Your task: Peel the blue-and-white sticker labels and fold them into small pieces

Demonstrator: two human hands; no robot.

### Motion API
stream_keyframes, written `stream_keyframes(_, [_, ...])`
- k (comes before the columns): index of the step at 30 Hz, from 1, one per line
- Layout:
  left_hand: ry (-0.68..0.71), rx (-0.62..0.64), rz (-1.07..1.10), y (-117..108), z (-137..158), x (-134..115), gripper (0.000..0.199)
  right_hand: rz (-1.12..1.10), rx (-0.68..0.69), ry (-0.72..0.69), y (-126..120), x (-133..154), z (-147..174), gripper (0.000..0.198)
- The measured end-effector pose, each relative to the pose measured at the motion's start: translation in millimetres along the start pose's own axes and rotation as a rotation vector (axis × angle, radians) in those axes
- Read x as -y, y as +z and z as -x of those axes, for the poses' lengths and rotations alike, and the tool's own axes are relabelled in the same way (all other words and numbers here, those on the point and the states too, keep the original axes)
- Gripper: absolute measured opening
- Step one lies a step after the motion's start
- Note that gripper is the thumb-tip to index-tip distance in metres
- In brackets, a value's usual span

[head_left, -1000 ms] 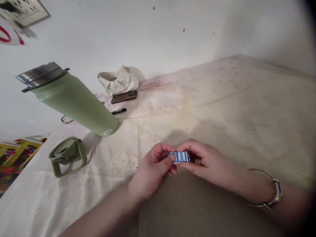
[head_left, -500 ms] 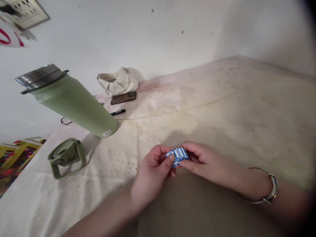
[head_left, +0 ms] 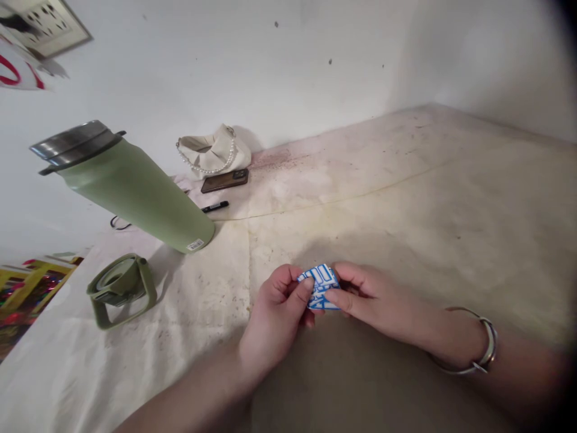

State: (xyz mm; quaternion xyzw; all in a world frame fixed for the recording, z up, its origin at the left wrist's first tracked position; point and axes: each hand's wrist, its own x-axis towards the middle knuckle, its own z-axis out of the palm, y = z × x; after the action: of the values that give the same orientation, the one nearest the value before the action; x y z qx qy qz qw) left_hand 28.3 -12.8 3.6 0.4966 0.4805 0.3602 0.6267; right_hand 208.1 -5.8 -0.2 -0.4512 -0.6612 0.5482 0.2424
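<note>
Head view: the blue-and-white piece (head_left: 321,282), at 5 o'clock from frame centre, has tipped toward the camera over the last second, exposing more of its printed face; judged from this, reorientation between the hands is in progress. The left hand (head_left: 277,319) and right hand (head_left: 367,294) both pinch it, thumbs uppermost. Blue outlines enclose white shapes; finer detail is unreadable.

The small blue-and-white piece (head_left: 319,285) has been turned between the hands: one second ago it showed a narrow strip, and now a wider patterned face is visible. The thumb of the right hand (head_left: 376,300), earlier at the lower edge, now lies over this face. The bracelet (head_left: 489,347) has shifted leftward.
</note>
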Motion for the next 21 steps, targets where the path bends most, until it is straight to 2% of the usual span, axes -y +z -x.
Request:
stream_keyframes(8, [0.020, -0.028, -0.005, 1, -2, 1, 0.025, -0.041, -0.034, 0.069, 4, 0, -2, 0.029])
stream_keyframes(16, [-0.003, -0.066, 0.123, 4, -4, -1, 0.027, -0.333, -0.031, 0.018, 11, -3, -7, 0.028])
stream_keyframes(21, [-0.006, -0.066, 0.070, 5, -3, -2, 0.029, -0.511, -0.002, 0.009, 14, -2, -8, 0.031])
